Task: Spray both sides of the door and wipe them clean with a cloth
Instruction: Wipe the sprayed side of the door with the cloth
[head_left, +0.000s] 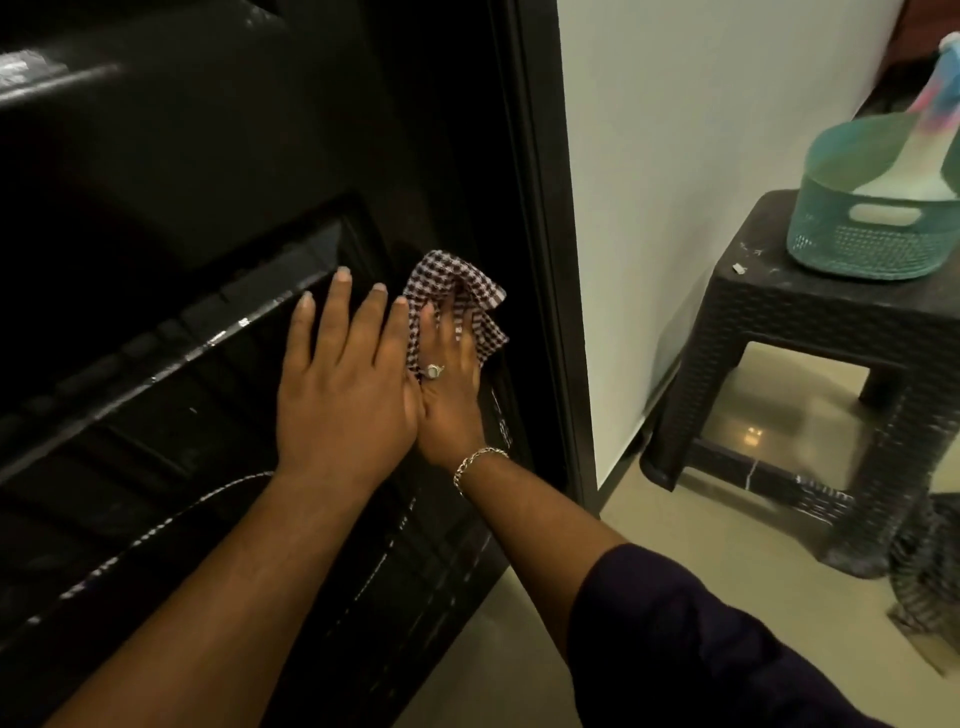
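While the dark door (208, 156) fills most of the view, the stool (810, 332) by the wall carries a teal basket (872, 234) with what looks like the spray bottle (930, 135), parked within reach I guess. Left hand (343, 389) lies flat, fingers (340, 306) spread, probably steadying the door. Right hand (449, 395) presses the checkered cloth (457, 306) against the panel, fingers straight.

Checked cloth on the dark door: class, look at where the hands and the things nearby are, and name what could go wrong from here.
1. The checked cloth is bunched under the right hand, so little of it meets the door; streaks may remain.
2. The left hand lies bare and flat on the door and may leave fresh fingerprints.
3. The spray bottle leans in the teal basket at the edge of the stool; a bump could tip it.
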